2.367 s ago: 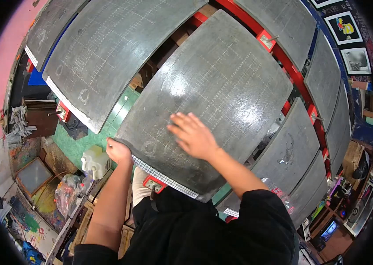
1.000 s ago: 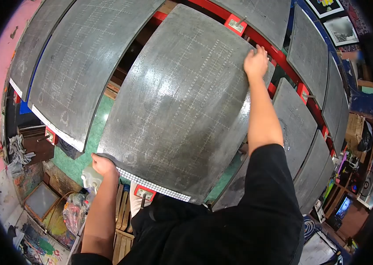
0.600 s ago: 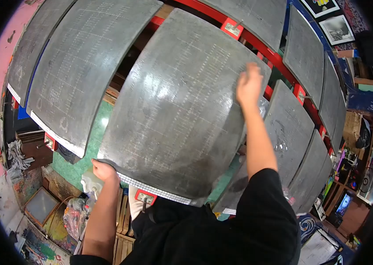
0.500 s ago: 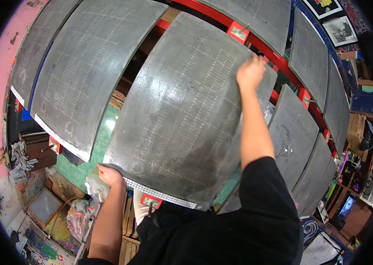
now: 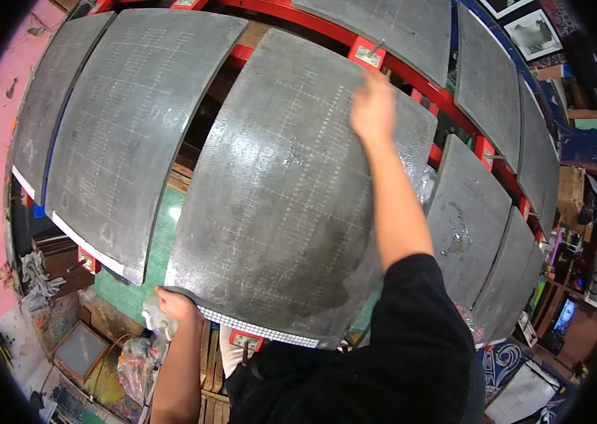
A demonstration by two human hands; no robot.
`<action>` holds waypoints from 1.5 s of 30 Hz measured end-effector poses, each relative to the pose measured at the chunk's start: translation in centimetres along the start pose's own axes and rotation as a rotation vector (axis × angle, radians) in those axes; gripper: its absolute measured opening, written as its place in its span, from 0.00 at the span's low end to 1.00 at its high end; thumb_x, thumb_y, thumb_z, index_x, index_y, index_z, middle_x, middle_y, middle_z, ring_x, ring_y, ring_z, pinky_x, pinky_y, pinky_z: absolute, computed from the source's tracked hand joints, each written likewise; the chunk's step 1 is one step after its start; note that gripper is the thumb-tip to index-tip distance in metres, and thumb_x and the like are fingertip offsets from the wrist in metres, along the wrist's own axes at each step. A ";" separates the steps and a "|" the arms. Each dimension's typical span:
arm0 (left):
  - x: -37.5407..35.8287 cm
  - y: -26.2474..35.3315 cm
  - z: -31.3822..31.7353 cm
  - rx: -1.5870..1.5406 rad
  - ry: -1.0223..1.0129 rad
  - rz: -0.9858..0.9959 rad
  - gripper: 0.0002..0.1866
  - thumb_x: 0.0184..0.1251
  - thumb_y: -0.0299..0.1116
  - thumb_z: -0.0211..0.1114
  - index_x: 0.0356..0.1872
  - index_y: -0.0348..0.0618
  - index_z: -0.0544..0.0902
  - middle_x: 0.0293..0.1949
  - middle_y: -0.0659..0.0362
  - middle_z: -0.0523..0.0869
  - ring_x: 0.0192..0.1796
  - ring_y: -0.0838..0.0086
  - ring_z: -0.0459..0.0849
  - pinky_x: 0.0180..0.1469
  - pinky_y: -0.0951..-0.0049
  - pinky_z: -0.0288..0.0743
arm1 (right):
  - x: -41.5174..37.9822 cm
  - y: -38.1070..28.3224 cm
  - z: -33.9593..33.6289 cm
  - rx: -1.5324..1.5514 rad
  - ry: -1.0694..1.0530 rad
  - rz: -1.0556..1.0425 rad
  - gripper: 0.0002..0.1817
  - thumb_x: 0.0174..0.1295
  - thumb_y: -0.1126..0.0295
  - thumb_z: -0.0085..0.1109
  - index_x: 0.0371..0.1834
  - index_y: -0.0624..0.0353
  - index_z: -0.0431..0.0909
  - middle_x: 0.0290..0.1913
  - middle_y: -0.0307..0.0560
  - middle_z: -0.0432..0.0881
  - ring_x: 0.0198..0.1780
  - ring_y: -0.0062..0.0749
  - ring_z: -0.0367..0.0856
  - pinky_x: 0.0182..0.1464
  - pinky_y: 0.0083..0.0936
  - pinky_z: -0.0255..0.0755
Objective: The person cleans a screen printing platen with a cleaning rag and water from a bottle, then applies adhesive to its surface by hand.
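Note:
A large grey printing platen [image 5: 263, 162] with white ruled marks and a strip of small squares along its near edge lies in front of me. Its surface has glossy patches and a darker area near the front right. My left hand [image 5: 177, 305] is closed round the near left corner of this platen. Toward the far right edge, my right hand [image 5: 374, 107] is over the platen, smeared by motion, so I cannot tell what its fingers hold. Crinkled clear plastic [image 5: 422, 185] shows beside my right forearm.
More grey platens flank this one, including a left one [image 5: 136, 127] and a right one [image 5: 464, 219]. A red metal frame [image 5: 411, 79] with clamps runs behind. Below left are a framed screen [image 5: 81, 351], a clear plastic bag [image 5: 136, 367] and a pale jug [image 5: 158, 314].
My right hand has moved left along the platen's far part and is now more blurred. My left hand stays at the corner. The whole view has shifted slightly.

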State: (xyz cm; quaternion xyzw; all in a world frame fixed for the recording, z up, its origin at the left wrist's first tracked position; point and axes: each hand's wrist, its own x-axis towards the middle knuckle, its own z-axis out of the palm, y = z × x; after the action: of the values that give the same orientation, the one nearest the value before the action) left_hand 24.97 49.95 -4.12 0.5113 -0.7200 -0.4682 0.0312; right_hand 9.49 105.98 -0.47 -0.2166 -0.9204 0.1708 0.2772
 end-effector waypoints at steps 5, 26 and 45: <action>-1.2 1.3 0.5 0.060 0.058 0.000 0.37 0.86 0.55 0.46 0.71 0.25 0.76 0.70 0.41 0.81 0.69 0.53 0.79 0.73 0.62 0.68 | -8.5 8.0 -9.7 -0.085 0.072 0.319 0.25 0.75 0.69 0.56 0.74 0.61 0.74 0.79 0.63 0.70 0.81 0.59 0.66 0.82 0.46 0.58; -1.3 1.5 0.4 0.082 0.048 0.033 0.37 0.85 0.55 0.46 0.72 0.26 0.75 0.72 0.41 0.79 0.69 0.53 0.80 0.73 0.62 0.68 | -19.2 3.1 -13.5 -0.086 -0.052 0.221 0.27 0.76 0.73 0.55 0.77 0.66 0.71 0.82 0.66 0.65 0.83 0.58 0.64 0.82 0.42 0.58; -1.9 2.6 0.3 -0.038 -0.052 -0.026 0.38 0.83 0.55 0.47 0.70 0.23 0.76 0.69 0.41 0.81 0.65 0.51 0.83 0.69 0.56 0.76 | -17.7 -16.6 -4.3 0.412 -0.551 -0.434 0.26 0.67 0.71 0.57 0.69 0.62 0.78 0.77 0.62 0.71 0.81 0.55 0.65 0.84 0.48 0.55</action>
State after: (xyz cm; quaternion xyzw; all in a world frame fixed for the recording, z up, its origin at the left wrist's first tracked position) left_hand 23.83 51.68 -1.61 0.5077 -0.7049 -0.4952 0.0161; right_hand 20.26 84.03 2.47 0.0966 -0.9311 0.3409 0.0872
